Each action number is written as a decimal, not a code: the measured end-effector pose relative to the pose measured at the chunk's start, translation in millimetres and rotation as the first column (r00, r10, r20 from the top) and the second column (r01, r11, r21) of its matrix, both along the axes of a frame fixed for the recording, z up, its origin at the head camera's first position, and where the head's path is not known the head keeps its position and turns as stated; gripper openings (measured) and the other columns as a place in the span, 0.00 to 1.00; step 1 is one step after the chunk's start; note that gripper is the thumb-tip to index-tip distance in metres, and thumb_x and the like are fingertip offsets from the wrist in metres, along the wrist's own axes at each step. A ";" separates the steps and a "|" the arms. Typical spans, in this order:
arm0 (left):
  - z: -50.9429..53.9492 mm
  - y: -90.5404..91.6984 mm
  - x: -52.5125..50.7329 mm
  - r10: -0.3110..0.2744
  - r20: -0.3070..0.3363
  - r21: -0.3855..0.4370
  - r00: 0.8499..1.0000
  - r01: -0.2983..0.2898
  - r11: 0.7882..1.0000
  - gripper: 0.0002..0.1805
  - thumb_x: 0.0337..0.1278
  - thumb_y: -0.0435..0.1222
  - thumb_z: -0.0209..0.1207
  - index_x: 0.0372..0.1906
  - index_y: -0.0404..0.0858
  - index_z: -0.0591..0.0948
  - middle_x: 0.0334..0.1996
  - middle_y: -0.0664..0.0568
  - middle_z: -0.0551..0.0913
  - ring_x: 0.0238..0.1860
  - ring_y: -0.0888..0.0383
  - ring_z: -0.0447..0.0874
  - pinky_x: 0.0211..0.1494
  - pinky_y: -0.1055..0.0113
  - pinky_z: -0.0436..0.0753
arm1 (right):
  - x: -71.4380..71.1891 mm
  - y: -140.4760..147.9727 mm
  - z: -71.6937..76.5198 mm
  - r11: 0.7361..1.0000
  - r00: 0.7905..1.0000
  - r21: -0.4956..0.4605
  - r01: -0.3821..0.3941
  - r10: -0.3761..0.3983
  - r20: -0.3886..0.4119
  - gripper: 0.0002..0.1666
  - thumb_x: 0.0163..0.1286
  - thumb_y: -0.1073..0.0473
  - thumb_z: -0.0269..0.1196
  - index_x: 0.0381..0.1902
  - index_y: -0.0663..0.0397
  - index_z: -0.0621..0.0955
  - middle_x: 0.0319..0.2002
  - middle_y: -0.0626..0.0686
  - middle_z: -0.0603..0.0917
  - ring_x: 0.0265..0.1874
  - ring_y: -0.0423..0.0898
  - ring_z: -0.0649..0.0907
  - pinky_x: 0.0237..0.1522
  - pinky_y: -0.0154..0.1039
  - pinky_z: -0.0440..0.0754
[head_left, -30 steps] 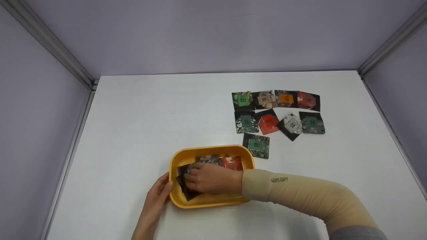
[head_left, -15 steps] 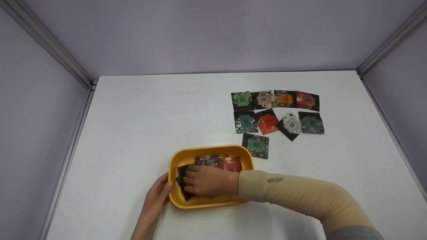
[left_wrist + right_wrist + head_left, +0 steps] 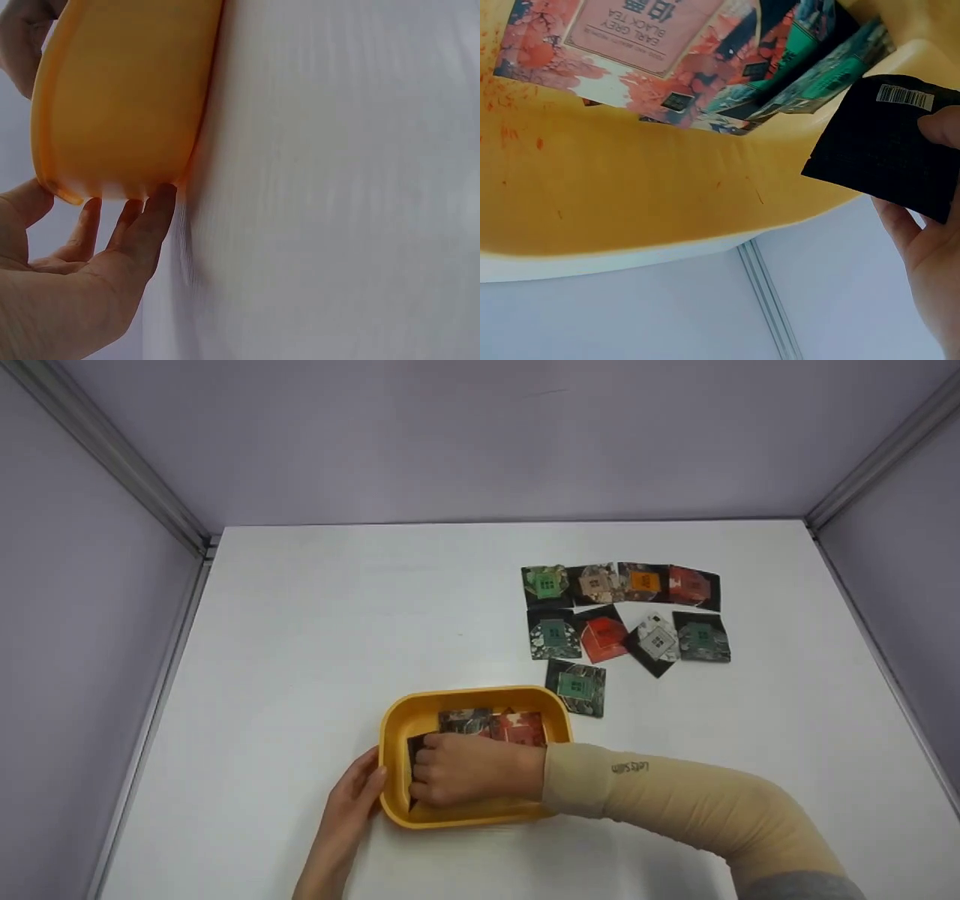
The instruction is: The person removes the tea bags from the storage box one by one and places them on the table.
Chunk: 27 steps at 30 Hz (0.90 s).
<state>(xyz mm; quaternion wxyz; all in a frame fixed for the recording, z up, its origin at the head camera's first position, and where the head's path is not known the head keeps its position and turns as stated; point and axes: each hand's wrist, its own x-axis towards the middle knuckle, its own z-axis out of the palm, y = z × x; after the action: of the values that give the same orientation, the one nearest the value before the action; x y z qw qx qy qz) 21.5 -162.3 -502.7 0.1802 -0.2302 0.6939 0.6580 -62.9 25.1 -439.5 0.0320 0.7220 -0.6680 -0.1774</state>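
Observation:
My left hand [image 3: 351, 795] grips the left end of a yellow plastic tub [image 3: 480, 817], thumb at the rim and fingers against the outer wall [image 3: 124, 112]. Inside the tub, my right hand [image 3: 472, 769] pinches a black tea sachet [image 3: 877, 146], its barcode side showing in the right wrist view. A pink-red Earl Grey black tea sachet [image 3: 626, 45] and a green-labelled sachet [image 3: 810, 86] lie in the tub by its far wall. The right hand and wrist hide part of the tub's floor.
Several tea sachets [image 3: 602, 636] lie in rows on the white table [image 3: 315, 622], right of and beyond the tub. A single green-labelled sachet [image 3: 577, 688] touches or nearly touches the tub's far right corner. Pale walls [image 3: 480, 442] enclose the table's back and sides.
The black sachets at the tub's left end have shifted right with my right hand, whose fingers have curled in. More of the tub's left floor shows. The left hand has stayed put.

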 end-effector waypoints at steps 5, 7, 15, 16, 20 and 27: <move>0.1 -0.7 -0.5 0.005 0.012 -0.004 1.000 -0.005 1.000 0.42 0.64 0.59 0.57 0.74 0.39 0.64 0.75 0.42 0.61 0.72 0.47 0.62 0.70 0.51 0.69 | 3.2 7.7 3.2 0.999 1.000 -0.053 -0.003 0.003 0.011 0.08 0.77 0.53 0.57 0.49 0.43 0.81 0.42 0.43 0.86 0.37 0.40 0.79 0.45 0.33 0.76; -0.3 -1.0 -0.5 0.006 0.012 -0.001 1.000 -0.006 1.000 0.41 0.65 0.59 0.57 0.74 0.39 0.63 0.75 0.42 0.61 0.73 0.46 0.61 0.70 0.51 0.69 | 6.0 13.1 4.4 0.997 1.000 -0.072 0.001 -0.002 -0.010 0.07 0.77 0.54 0.57 0.48 0.43 0.80 0.41 0.43 0.86 0.38 0.41 0.80 0.46 0.34 0.76; 0.0 -1.5 -1.2 0.005 0.022 0.004 1.000 -0.005 1.000 0.41 0.66 0.57 0.57 0.75 0.39 0.62 0.76 0.42 0.58 0.74 0.46 0.58 0.71 0.51 0.67 | 18.4 42.0 14.5 0.983 0.997 -0.168 0.077 -0.081 -0.018 0.11 0.75 0.51 0.57 0.52 0.43 0.81 0.46 0.45 0.86 0.42 0.42 0.81 0.50 0.36 0.77; 0.0 -1.5 -1.4 0.004 0.021 0.000 1.000 -0.004 1.000 0.41 0.67 0.57 0.56 0.75 0.39 0.62 0.76 0.42 0.58 0.74 0.46 0.58 0.71 0.51 0.67 | 19.2 46.1 16.3 0.979 0.995 -0.182 0.093 -0.097 -0.015 0.13 0.75 0.51 0.58 0.53 0.43 0.81 0.47 0.45 0.86 0.43 0.42 0.81 0.51 0.37 0.78; -0.4 -0.7 -1.5 0.002 0.028 -0.010 1.000 -0.002 1.000 0.40 0.67 0.57 0.56 0.75 0.39 0.62 0.75 0.42 0.59 0.73 0.46 0.60 0.70 0.52 0.68 | 21.4 62.9 21.9 0.956 0.989 -0.259 0.140 -0.147 -0.008 0.15 0.75 0.52 0.58 0.56 0.45 0.82 0.49 0.47 0.86 0.47 0.44 0.82 0.52 0.38 0.79; -0.5 -0.1 -0.3 0.004 -0.001 0.003 1.000 -0.004 1.000 0.39 0.69 0.54 0.56 0.75 0.38 0.62 0.75 0.42 0.60 0.72 0.47 0.63 0.70 0.52 0.70 | 25.8 95.4 22.3 0.863 0.981 -0.474 0.173 -0.193 0.007 0.15 0.78 0.59 0.53 0.55 0.50 0.83 0.50 0.50 0.87 0.47 0.46 0.84 0.52 0.41 0.80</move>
<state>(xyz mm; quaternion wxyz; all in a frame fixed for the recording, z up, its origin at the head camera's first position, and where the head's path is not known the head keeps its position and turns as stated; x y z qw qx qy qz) 21.3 -162.4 -503.3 0.1791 -0.2309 0.6925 0.6596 -37.1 120.5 -417.2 0.2036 0.6218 -0.7558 -0.0263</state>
